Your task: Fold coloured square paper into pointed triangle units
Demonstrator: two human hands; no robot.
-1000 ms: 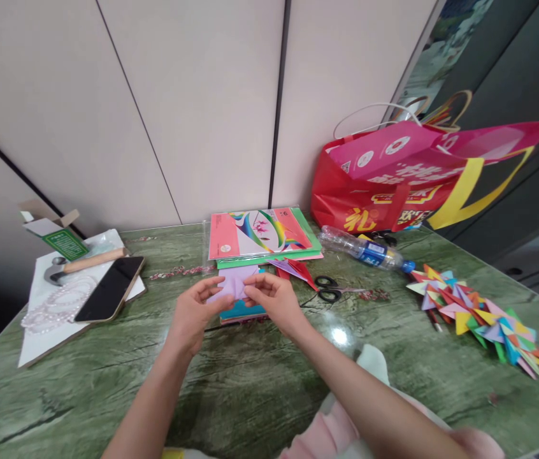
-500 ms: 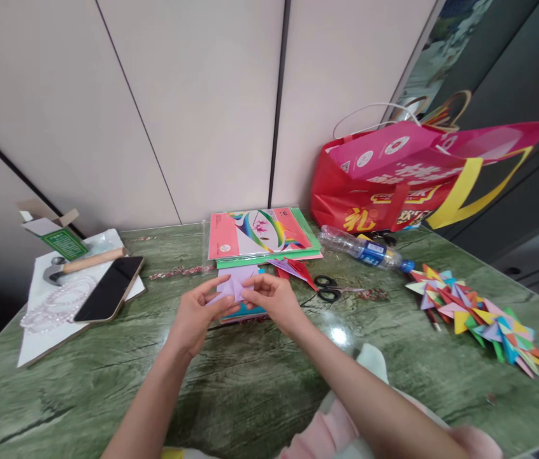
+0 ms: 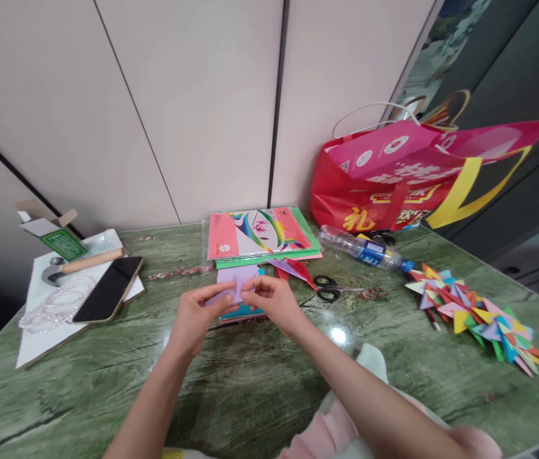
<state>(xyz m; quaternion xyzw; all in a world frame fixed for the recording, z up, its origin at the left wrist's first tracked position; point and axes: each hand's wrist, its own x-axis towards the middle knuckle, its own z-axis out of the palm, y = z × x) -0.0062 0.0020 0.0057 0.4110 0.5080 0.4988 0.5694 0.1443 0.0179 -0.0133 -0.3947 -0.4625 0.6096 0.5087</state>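
Observation:
A small folded piece of purple paper (image 3: 236, 288) is held up between my two hands. My left hand (image 3: 196, 313) pinches its left side between thumb and fingers. On the right, my right hand (image 3: 272, 299) grips the other side with closed fingertips. Beneath them lies a stack of coloured paper (image 3: 249, 310), purple and blue, partly hidden by my hands. Behind the stack is a packet of coloured paper (image 3: 260, 233) with a pink printed cover. Red and purple folded paper pieces (image 3: 295, 271) rest beside black-handled scissors (image 3: 329, 288).
To the left, a white board (image 3: 35, 344) bears a phone (image 3: 109, 289), a hammer (image 3: 88, 261), beads (image 3: 57, 306) and a green box (image 3: 64, 242). At right are a plastic bottle (image 3: 369, 250), a red bag (image 3: 384, 185) and colourful folded-paper pieces (image 3: 480, 315) on the green table (image 3: 231, 389).
The purple paper has turned slightly between my fingers, and its folded points show less. My left fingers have straightened a little across its top. The things on the table stay put.

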